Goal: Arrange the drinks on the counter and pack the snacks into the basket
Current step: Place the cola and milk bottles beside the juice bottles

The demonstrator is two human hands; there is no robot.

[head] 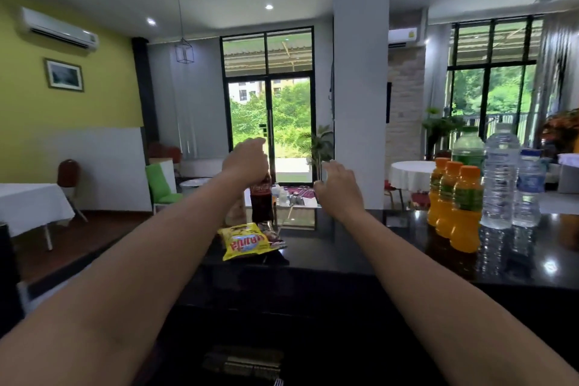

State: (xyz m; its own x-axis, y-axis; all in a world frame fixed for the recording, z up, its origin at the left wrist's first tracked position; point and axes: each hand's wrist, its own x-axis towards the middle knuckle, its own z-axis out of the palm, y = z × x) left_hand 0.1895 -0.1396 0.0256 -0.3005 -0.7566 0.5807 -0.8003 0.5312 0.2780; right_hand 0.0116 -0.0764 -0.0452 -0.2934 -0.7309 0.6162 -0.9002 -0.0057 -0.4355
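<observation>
Yellow wall (pixel 78 110) w/ AC unit (pixel 59 29) left, white pillar (pixel 360 88) centre, glass doors (pixel 269 128) behind, daylight, ceiling spots on.

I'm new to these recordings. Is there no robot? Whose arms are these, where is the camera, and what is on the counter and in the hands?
No machine here: a person works with bare hands, and the single picture comes from a camera worn on their head, looking over a black counter. The left hand grips the top of an upright cola bottle. The right hand hovers beside it, fingers loose, apparently holding nothing. A yellow snack bag lies near the cola. To the right stand three orange juice bottles, two water bottles and a green bottle behind.
</observation>
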